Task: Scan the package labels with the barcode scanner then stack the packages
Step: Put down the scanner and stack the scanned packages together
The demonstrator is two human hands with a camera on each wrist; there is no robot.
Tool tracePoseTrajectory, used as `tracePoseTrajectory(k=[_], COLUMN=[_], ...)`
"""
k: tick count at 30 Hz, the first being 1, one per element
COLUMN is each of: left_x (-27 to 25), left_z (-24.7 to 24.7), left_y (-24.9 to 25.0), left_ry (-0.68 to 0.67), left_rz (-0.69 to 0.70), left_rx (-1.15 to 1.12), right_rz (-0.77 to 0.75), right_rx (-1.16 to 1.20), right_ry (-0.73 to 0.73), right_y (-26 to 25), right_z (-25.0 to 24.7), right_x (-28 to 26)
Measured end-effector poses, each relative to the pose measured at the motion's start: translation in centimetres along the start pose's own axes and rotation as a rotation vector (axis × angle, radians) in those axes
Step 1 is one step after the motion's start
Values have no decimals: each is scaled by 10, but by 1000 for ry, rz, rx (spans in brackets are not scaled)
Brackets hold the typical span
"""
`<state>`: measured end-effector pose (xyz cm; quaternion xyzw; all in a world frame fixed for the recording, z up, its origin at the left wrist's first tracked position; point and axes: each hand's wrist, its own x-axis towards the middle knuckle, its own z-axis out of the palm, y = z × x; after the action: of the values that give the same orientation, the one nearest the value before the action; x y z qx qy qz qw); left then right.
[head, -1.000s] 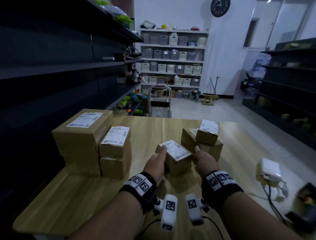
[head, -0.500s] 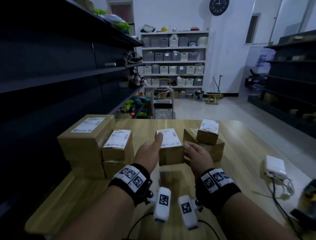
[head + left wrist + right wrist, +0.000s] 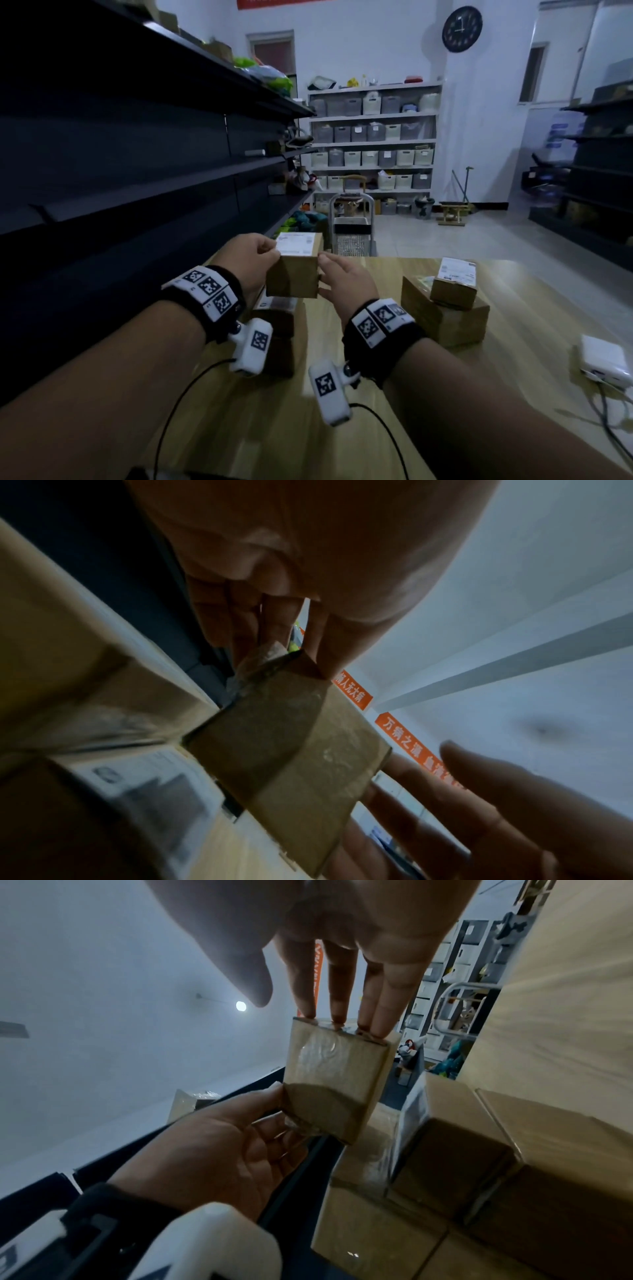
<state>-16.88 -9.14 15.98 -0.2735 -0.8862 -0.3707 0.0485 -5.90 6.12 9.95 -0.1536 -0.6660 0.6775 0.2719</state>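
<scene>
A small cardboard box (image 3: 293, 279) with a white label on top hangs in the air between my hands. My left hand (image 3: 270, 253) pinches its left end, thumb on the side and fingers curled beneath (image 3: 274, 1131). My right hand (image 3: 327, 274) presses straight fingertips (image 3: 337, 1015) against the opposite end, thumb apart. Right under the box is the left stack of labelled boxes (image 3: 279, 320), mostly hidden by my left wrist. A second pile (image 3: 445, 320) with a small labelled box (image 3: 454, 286) on top stands to the right. No scanner is in view.
The wooden table (image 3: 342, 394) carries a white power adapter (image 3: 604, 359) with cables at its right edge. Dark shelving (image 3: 137, 154) runs close along the left side. A trolley (image 3: 352, 229) stands beyond the table's far edge.
Both hands have lifted the small box off the table and carried it up and to the left, over the left stack. The right pile has not moved.
</scene>
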Motion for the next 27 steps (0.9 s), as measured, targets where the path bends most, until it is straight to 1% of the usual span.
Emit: tracePoseTrajectory(k=[4,6,8,12,14,17,19,22,27], left_x=[7,7,5,-2,-5,-10,-14,-17,-15], left_z=[3,7,9,6,4,5,10,17,24], left_y=[-32,-42,-47,-42,-35,-21,-10,0,0], left_ry=[-31,-56,-45,2,21,57,59,25,-10], left_rz=[-68,-85,-77,-104,-85,0,46,115,119], left_rx=[29,39,54,47,55,75,94,180,195], right_rz=[29,51,69,134,152,167,190,217,244], right_rx=[-31,-70,-83,30,79,87,93,130,199], right_ry=[-38,-51,-50,-37,-31,-33,-35,-43,-27], right_y=[22,27,27,29,30,34,36,37,35], right_z=[15,20,21,17,13,6,3,0,-8], right_x=[9,7,3,7,10,13,15,15,17])
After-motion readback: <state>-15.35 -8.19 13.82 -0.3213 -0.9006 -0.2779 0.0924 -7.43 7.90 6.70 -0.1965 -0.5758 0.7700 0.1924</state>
